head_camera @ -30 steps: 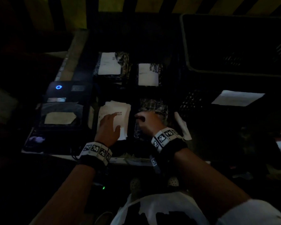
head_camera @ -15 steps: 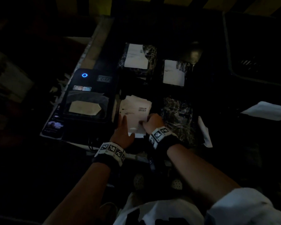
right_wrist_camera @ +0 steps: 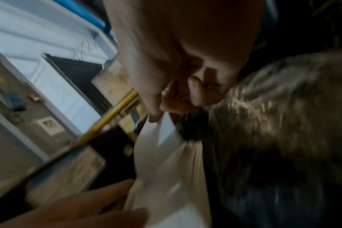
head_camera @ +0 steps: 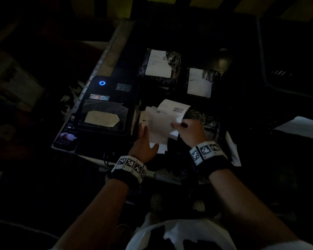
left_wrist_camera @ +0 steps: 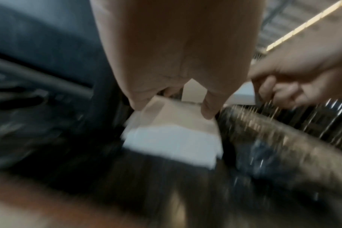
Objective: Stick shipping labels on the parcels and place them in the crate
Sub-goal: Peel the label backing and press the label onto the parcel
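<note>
The right hand (head_camera: 190,131) pinches the top shipping label (head_camera: 170,112) off the label stack (head_camera: 156,134); the left hand (head_camera: 143,143), fingers straight, presses that stack on the counter (head_camera: 116,42).

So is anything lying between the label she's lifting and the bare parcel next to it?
Nothing visible does. The right hand pinches the top label off the stack, which the left hand steadies. The unlabelled parcel lies immediately right of the stack, its top bare, though the right hand covers its near part.

Probably packing station: label printer (head_camera: 105,105), crate (head_camera: 289,56)
</note>
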A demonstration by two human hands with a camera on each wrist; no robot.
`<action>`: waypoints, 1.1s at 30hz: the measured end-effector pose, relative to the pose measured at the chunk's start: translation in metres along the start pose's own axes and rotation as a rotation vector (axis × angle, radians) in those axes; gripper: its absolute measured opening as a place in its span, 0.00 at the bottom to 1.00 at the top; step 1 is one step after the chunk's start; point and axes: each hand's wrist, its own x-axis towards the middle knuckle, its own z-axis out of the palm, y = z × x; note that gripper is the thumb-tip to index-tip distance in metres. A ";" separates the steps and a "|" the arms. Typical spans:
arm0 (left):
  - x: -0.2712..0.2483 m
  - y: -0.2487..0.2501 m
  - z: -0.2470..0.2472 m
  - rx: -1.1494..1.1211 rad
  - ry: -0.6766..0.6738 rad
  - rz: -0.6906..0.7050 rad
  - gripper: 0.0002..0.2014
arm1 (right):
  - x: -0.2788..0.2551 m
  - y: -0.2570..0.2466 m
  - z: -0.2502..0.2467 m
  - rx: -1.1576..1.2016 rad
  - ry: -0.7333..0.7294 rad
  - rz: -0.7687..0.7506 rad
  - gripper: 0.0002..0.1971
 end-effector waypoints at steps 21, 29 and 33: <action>-0.001 0.136 -0.010 -0.204 0.206 0.288 0.21 | -0.023 0.018 -0.120 0.345 0.023 0.109 0.10; -0.009 0.166 0.001 -0.047 -0.060 0.506 0.25 | -0.022 0.026 -0.129 0.458 0.141 0.142 0.13; -0.010 0.169 0.006 -0.156 -0.063 0.529 0.23 | -0.027 0.017 -0.134 0.507 0.138 0.088 0.10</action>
